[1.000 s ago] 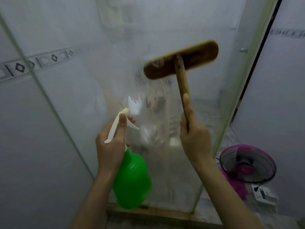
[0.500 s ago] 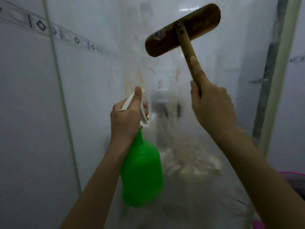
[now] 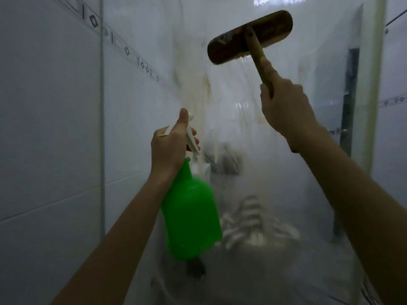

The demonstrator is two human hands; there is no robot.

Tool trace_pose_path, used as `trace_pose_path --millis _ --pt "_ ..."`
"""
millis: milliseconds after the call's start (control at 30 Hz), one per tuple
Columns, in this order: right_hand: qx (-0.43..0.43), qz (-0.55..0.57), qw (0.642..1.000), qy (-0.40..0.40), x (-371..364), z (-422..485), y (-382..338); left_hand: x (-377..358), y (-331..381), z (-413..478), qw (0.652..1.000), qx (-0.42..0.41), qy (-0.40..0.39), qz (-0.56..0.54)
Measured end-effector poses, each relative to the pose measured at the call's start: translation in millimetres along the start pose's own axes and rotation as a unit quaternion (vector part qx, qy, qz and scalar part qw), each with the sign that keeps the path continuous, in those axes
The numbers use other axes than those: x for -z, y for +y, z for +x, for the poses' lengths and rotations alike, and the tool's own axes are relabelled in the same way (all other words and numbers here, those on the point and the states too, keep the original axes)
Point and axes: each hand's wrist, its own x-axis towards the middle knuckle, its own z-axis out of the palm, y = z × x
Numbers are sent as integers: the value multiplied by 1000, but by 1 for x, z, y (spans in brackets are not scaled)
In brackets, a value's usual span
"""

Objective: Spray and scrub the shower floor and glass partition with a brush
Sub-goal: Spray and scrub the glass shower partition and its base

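The glass partition fills the middle of the view, wet, streaked with brownish marks and foggy. My right hand grips the wooden handle of a long-headed brush, whose brown head is pressed against the upper part of the glass. My left hand holds a green spray bottle by its white trigger head, thumb on top, nozzle facing the glass. The shower floor is out of sight.
White wall tiles with a patterned border strip run along the left. The partition's pale frame post stands at the right. Blurred shapes show through the glass lower down.
The view has tilted upward along the glass. The brush has moved up and to the right on the partition, and the spray bottle has risen with my left hand.
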Motion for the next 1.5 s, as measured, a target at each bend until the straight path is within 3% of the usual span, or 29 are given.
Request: trace_pose_path --millis 167,400,600,800,1000,1133,1233,1400,1500 --pt "-33 4 998 -55 -17 -132 12 30 14 18 999 -27 14 -32" --pt "38 -33 998 -37 -26 -11 -29 54 25 42 1000 -11 -5 -7" --pt "-13 -25 994 -108 -36 -133 -22 83 22 45 998 -3 -61 17" --pt "37 -59 996 -53 -53 -17 -63 96 17 45 998 -9 -61 4" --pt "-14 -39 994 -102 -46 -133 -40 103 6 43 999 -19 -46 -5" --pt "37 -79 995 -58 -50 -40 -55 94 2 38 998 -18 -46 -45" --pt "45 -46 997 -40 -34 13 -61 82 4 32 997 -23 -44 -65" --pt "-73 -5 995 -68 -24 -158 0 71 11 23 994 -47 -42 -93" --pt "-62 -6 996 -66 -17 -154 10 63 18 17 993 -51 -44 -100"
